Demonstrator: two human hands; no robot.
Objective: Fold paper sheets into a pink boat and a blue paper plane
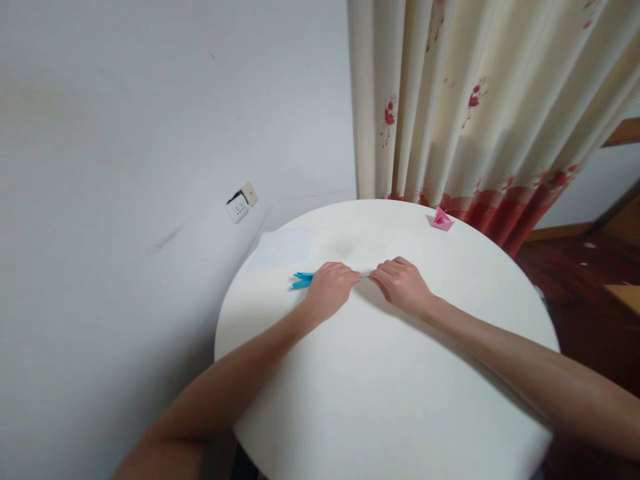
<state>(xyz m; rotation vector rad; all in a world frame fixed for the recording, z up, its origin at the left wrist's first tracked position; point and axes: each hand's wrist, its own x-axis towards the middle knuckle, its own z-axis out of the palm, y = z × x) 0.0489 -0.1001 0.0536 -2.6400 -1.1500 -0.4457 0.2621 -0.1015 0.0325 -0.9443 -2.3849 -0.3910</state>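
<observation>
The blue folded paper (303, 280) lies flat near the far left edge of the tabletop (380, 400), long axis left to right. Left hand (327, 288) covers its middle, fingers pressed narrow; right hand (401, 283) pinches the thin right tip (barely visible).

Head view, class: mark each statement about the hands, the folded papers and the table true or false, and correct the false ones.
1. Both hands, left hand and right hand, pinch the blue folded paper. True.
2. The pink folded paper lies between the hands. False: it sits apart, near the curtain.
3. The table is square. False: it is round.
4. A white sheet lies left of the hands. True.
</observation>
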